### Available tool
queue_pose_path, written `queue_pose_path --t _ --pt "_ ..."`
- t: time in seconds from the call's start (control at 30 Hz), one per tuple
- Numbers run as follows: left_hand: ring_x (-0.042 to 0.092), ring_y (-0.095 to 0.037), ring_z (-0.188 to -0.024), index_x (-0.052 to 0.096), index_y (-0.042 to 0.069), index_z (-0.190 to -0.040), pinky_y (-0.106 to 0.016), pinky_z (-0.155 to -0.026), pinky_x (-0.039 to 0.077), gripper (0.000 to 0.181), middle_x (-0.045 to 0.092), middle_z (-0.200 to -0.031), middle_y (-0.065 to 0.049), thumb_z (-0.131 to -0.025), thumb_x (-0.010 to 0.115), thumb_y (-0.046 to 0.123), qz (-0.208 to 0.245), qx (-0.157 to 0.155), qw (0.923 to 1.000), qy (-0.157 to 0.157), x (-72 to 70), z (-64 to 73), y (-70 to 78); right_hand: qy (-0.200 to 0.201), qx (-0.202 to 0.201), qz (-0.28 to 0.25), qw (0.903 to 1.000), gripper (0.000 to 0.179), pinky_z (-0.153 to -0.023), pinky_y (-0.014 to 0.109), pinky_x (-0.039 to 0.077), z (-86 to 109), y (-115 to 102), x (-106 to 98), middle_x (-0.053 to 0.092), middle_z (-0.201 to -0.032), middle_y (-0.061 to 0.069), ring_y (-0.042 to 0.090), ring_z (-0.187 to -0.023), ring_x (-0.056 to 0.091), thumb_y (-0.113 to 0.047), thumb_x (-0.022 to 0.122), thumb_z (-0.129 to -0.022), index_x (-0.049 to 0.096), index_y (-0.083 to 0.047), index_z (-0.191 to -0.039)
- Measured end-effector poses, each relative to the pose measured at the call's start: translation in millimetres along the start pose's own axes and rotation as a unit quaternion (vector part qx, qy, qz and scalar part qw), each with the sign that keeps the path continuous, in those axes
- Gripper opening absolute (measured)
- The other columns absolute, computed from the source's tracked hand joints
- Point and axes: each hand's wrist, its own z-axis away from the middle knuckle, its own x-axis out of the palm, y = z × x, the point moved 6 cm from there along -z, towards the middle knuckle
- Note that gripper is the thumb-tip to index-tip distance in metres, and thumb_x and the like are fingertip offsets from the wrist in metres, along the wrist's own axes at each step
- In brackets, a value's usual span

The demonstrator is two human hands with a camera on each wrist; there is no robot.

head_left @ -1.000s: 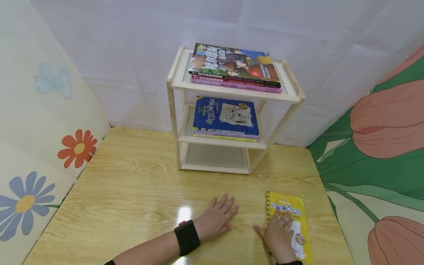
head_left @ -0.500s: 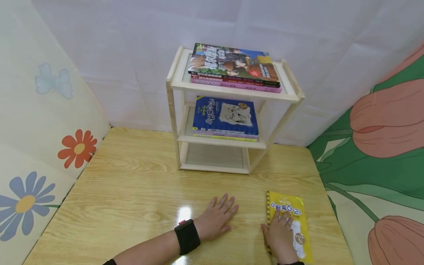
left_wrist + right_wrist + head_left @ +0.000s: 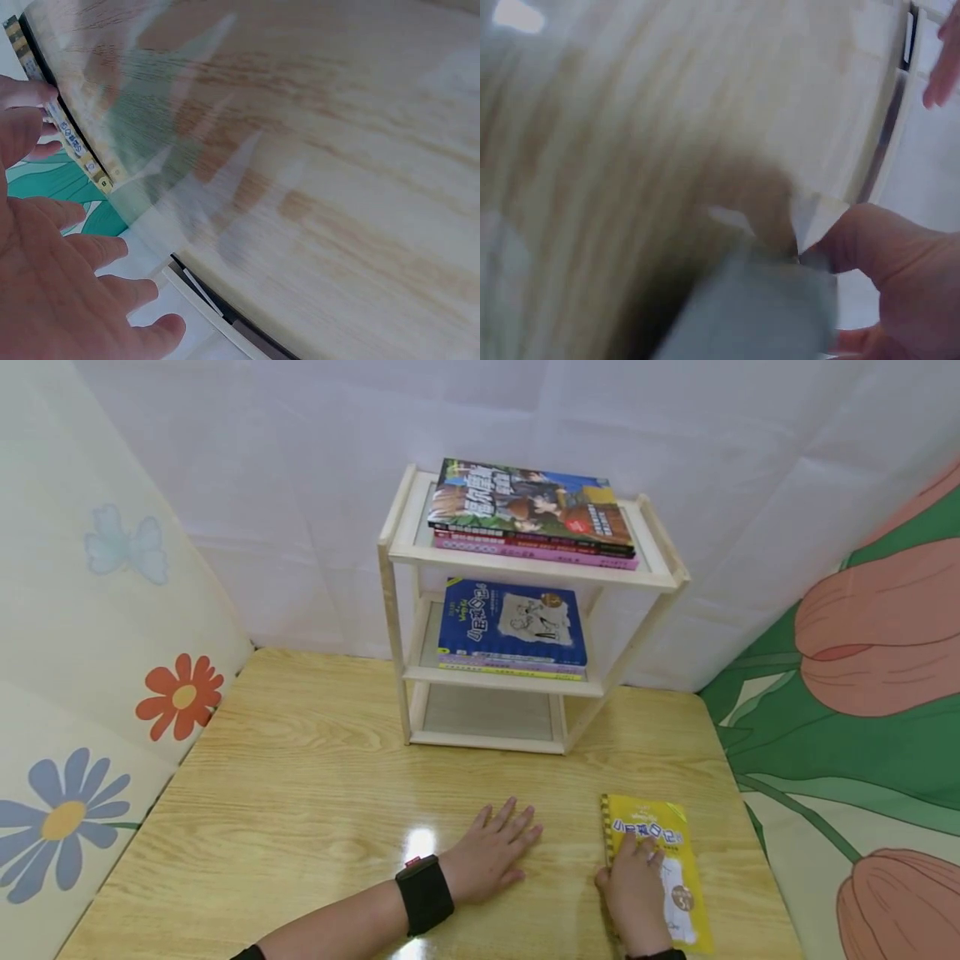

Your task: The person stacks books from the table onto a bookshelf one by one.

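Note:
My left hand (image 3: 487,860) rests palm down on the wooden table, fingers spread, holding nothing. To its right lies a yellow paperback book (image 3: 692,885) with a white drawing panel and Chinese title. My right hand (image 3: 636,893) is on the book's left side, fingers slightly bent over the cover and thumb at the striped spine, pinching it. The left wrist view shows the spine (image 3: 71,131) beside my right hand's fingers (image 3: 26,135). In the right wrist view the thumb (image 3: 862,240) meets the book's edge; the near part of the book (image 3: 757,315) is blurred.
A white three-tier shelf (image 3: 495,742) stands at the back of the table (image 3: 300,777). Several books (image 3: 532,506) are stacked on its top tier, and a blue book (image 3: 510,622) tops the middle stack. White cloth (image 3: 300,485) and flower-printed panels (image 3: 840,760) surround the table.
My right thumb has moved right, from the table beside the book to its spine, and the fingers have bent more over the cover. The left hand has stayed in place.

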Motion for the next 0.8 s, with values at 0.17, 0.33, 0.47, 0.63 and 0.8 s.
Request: queue_pose_path --t 0.17,0.33,0.47,0.63,0.8 --pt "0.014 -0.035 -0.145 0.023 0.017 -0.151 -0.056 -0.111 0.024 0.066 0.016 -0.158 -0.011 -0.096 0.045 0.046 -0.001 -0.002 1.0 -0.001 -1.0 -1.1 -0.2 0.02 -0.037 -0.007 0.9991 0.085 -0.091 0.066 0.04 -0.2 -7.4 -1.7 0.023 -0.136 0.049 0.066 -0.123 0.026 -0.015 0.072 -0.068 0.029 0.018 -0.133" --pt "0.012 -0.031 -0.146 0.018 0.017 -0.152 -0.056 -0.112 0.024 0.072 0.01 -0.159 -0.01 -0.094 0.051 0.045 0.002 0.0 0.9997 0.025 -4.5 -6.4 -0.4 0.038 -0.123 -0.023 0.9915 0.08 -0.095 0.061 0.041 2.7 -21.6 -2.8 0.035 -0.134 0.044 0.059 -0.121 0.038 -0.011 0.069 -0.064 0.033 0.015 -0.13" --pt "0.014 -0.026 -0.146 0.017 0.016 -0.153 -0.054 -0.112 0.025 0.079 0.011 -0.16 -0.007 -0.09 0.058 0.044 -0.028 0.014 0.9982 0.051 -8.7 -12.3 1.7 0.063 -0.2 -0.03 0.9774 0.074 -0.087 0.054 0.05 8.4 -38.6 -5.5 0.055 -0.118 0.039 0.05 -0.109 0.056 -0.012 0.07 -0.062 0.04 0.011 -0.126" --pt "0.022 -0.022 -0.144 0.029 0.016 -0.149 -0.049 -0.112 0.028 0.071 0.023 -0.157 -0.004 -0.09 0.058 0.043 -0.089 0.036 0.9936 0.058 -10.7 -18.4 6.0 0.08 -0.258 -0.033 0.9622 0.066 -0.067 0.037 0.056 14.6 -56.5 -8.8 0.067 -0.099 0.022 0.029 -0.081 0.067 -0.013 0.072 -0.06 0.048 0.006 -0.118" --pt "0.028 -0.019 -0.142 0.037 0.017 -0.146 -0.045 -0.113 0.027 0.058 0.031 -0.154 -0.002 -0.094 0.054 0.036 -0.11 0.037 0.9925 0.037 -10.1 -24.3 6.6 0.087 -0.311 -0.054 0.9447 0.059 -0.056 0.026 0.051 22.8 -69.6 -9.6 0.066 -0.082 0.007 0.016 -0.064 0.061 -0.013 0.073 -0.059 0.051 0.001 -0.112"
